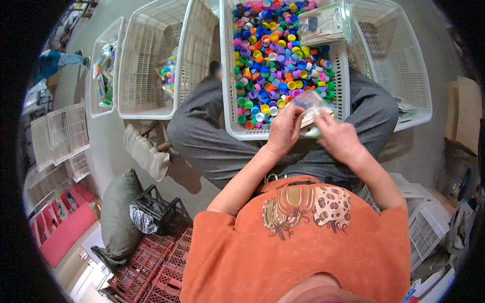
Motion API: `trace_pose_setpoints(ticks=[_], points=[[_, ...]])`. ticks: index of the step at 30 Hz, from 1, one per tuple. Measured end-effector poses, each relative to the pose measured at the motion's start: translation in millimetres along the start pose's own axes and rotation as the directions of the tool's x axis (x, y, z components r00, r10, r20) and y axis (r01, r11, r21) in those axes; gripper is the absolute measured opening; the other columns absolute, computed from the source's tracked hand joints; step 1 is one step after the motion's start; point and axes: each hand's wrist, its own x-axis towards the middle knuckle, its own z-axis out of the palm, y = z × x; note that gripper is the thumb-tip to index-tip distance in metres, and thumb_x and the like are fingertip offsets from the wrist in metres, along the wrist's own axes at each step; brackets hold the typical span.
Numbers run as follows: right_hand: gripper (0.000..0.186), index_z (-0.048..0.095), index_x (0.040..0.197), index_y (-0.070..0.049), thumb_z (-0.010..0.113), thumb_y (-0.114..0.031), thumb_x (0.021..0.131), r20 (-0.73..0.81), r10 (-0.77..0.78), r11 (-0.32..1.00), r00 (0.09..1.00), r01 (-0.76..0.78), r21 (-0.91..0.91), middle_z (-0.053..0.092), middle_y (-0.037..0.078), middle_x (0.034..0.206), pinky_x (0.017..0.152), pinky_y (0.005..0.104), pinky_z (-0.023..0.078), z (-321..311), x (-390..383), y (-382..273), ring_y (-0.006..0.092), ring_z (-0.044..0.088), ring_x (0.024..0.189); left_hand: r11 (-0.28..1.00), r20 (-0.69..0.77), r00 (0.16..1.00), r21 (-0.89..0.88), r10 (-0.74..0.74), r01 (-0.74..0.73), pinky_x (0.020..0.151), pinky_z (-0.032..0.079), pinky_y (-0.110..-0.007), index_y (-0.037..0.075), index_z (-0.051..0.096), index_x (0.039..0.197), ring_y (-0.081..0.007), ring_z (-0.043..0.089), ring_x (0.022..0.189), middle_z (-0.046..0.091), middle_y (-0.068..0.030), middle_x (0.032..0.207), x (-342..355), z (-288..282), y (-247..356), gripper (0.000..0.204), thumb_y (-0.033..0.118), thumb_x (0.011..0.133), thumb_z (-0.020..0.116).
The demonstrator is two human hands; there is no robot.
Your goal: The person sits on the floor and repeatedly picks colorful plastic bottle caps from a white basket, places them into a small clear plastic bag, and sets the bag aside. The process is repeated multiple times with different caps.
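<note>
Between my legs stands a white plastic basket (228, 101) full of small plastic caps (265, 55) in many colours. Over its near end, my left hand (287, 123) grips the left side of a clear plastic bag (314, 102) with pale flat contents. My right hand (331, 132) has its fingers closed at the right side of the same bag. What lies under those fingers is partly hidden. A stack of similar bagged flat items (321, 28) rests on the caps at the back right of the basket.
White baskets (184, 60) with bagged colourful pieces stand left; another (401, 60) stands right. A cardboard piece (462, 113) is at the right edge. Red crates (146, 262), a grey-green sack (121, 212) and a black crate (159, 212) are lower left. Another person's legs (65, 59) show upper left.
</note>
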Motion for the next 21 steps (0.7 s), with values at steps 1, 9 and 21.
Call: trace_pose_setpoints(ticks=[1, 9, 21], points=[[0.044, 0.061, 0.124, -0.010, 0.068, -0.010, 0.081, 0.019, 0.048, 0.995, 0.999, -0.046, -0.093, 0.063, 0.010, 0.125, 0.071, 0.0401, 0.058, 5.3, 8.2, 18.1, 0.0294, 0.071, 0.087, 0.999, 0.008, 0.999, 0.009, 0.041, -0.041, 0.066, 0.050, -0.041, 0.002, 0.058, 0.099, -0.0347, 0.064, 0.077, 0.063, -0.0156, 0.084, 4.6, -2.2, 0.7, 0.011, 0.002, 0.090, 0.065], [0.021, 0.068, 0.096, -0.004, 0.062, -0.009, 0.077, -0.481, -0.234, 0.972, 0.845, 0.205, -0.113, 0.065, 0.009, 0.103, 0.096, 0.0414, 0.051, 20.2, 26.0, 53.7, 0.0308, 0.060, 0.114, 0.917, 0.262, 0.931, -0.239, -0.255, 0.319, 0.074, 0.055, -0.032, 0.002, 0.063, 0.107, -0.0193, 0.070, 0.084, 0.070, -0.0129, 0.094, 59.4, -6.8, -90.0, 0.016, 0.013, 0.096, 0.063], [0.025, 0.066, 0.099, -0.001, 0.063, -0.007, 0.075, -0.571, -0.107, 0.974, 0.814, 0.200, 0.104, 0.065, 0.011, 0.103, 0.094, 0.0417, 0.053, 19.5, 43.0, 51.5, 0.0308, 0.061, 0.110, 0.658, -0.036, 0.884, 0.654, -0.466, 0.373, 0.079, 0.052, -0.046, 0.005, 0.069, 0.101, -0.0359, 0.065, 0.088, 0.067, -0.0136, 0.091, 140.9, 9.2, -215.2, 0.032, 0.032, 0.084, 0.072]])
